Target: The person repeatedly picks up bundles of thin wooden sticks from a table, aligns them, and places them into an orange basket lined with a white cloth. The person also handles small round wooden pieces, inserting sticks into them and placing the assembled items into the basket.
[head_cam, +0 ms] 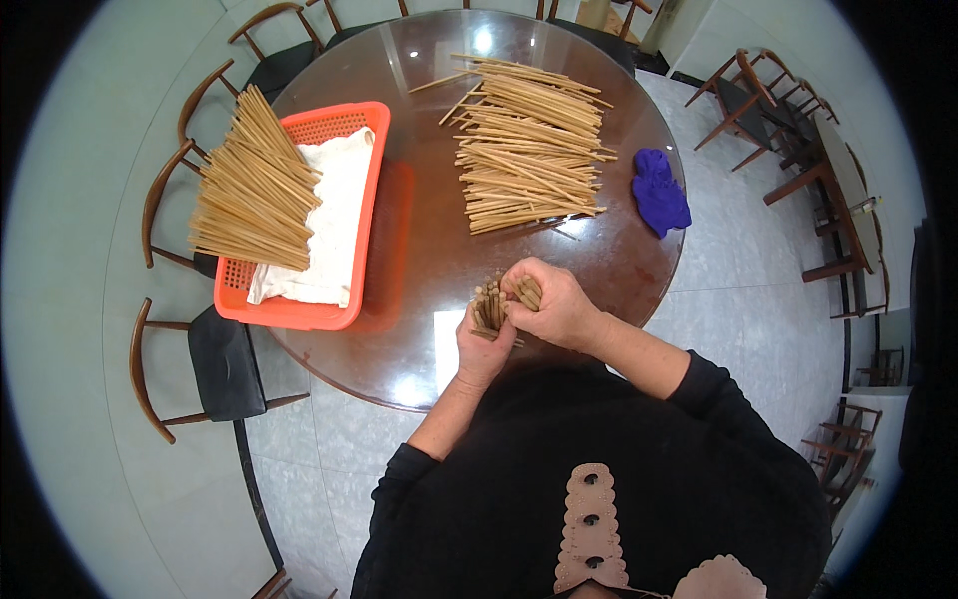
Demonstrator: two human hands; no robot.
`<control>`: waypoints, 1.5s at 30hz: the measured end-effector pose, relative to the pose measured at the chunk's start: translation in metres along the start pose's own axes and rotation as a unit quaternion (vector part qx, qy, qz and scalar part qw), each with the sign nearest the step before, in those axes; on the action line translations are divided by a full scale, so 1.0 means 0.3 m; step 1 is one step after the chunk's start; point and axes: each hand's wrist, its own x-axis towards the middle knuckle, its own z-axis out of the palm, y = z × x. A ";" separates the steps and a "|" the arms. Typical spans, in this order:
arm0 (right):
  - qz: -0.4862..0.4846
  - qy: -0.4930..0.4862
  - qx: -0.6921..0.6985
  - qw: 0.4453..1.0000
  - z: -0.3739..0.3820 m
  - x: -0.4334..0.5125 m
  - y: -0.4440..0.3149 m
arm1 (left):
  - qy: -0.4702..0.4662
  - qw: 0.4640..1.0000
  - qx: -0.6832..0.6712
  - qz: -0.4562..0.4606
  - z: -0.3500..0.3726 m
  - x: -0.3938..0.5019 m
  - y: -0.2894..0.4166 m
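Observation:
My left hand (483, 352) is closed round a bundle of wooden chopsticks (490, 303), held on end near the table's front edge. Close beside it, my right hand (554, 303) grips a smaller bunch of chopsticks (528, 293), with thumb and fingertips at the left bundle. A wide pile of loose chopsticks (531, 150) lies across the table beyond my hands. At the left, more chopsticks (258, 187) rest in a heap on a white cloth (340, 202) in an orange-red plastic basket (359, 247).
The round brown table (426, 269) has a glossy, reflective top. A crumpled purple cloth (660, 193) lies by its right edge. Wooden chairs with black seats (224, 359) stand around the left and far sides. Another table (846, 195) with chairs stands at the right.

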 end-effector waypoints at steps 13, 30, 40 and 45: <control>-0.071 0.071 -0.062 0.993 0.010 -0.016 -0.019 | 0.002 0.995 0.065 0.081 0.017 -0.013 -0.034; -0.164 0.127 -0.066 0.976 -0.065 -0.045 -0.098 | -0.021 0.987 0.077 0.138 0.017 -0.016 -0.048; -0.079 0.105 0.112 0.985 -0.089 -0.070 -0.233 | -0.044 0.991 0.065 0.110 0.012 -0.011 -0.036; -0.238 0.248 0.129 0.930 -0.354 -0.074 -0.393 | -0.045 0.999 -0.031 0.000 -0.010 -0.013 -0.037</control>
